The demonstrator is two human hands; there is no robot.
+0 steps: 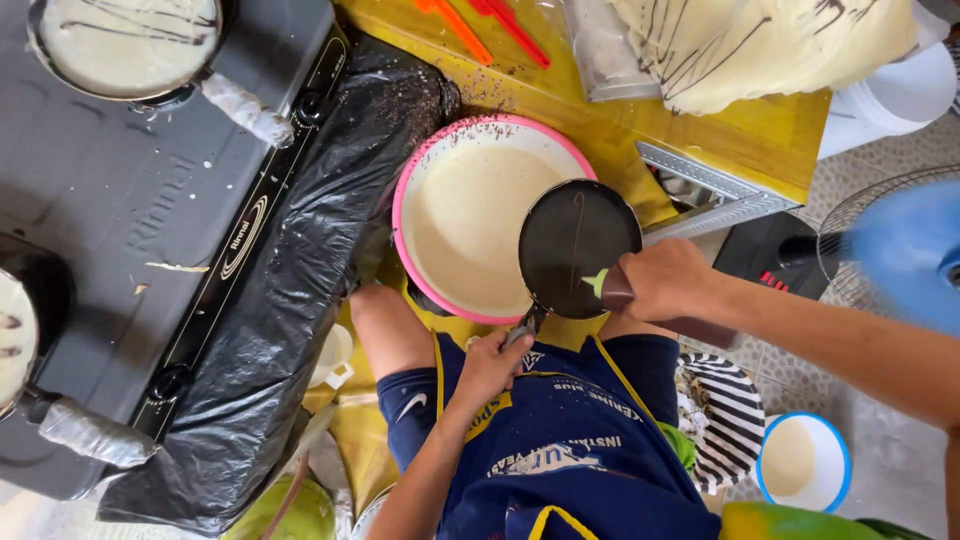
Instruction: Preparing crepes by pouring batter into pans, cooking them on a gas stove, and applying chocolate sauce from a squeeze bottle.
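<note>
While the left hand [490, 365] is fisted around the handle of a small black pan [578, 262], holding it level over the near rim of the pink basin [400, 205], the right hand [668, 280] comes in from the right, closed around a dark squeeze bottle [640, 300] with a green nozzle tipped onto the pan. Thin dark line already runs down the pan's surface. Pan handle mostly hidden under the left fist; bottle body largely covered by the right fingers, contents not visible. Basin holds pale batter, specks on its rim. Two pans on the grey stove [110, 200]: top one [125, 45] holds pale batter with dark streaks, left one [15, 335] is cut off by the frame edge. Blue-rimmed bowl [803, 462] lower right holds more batter. Finished crepes [760, 40] with dark lines sit top right, partly cropped.
</note>
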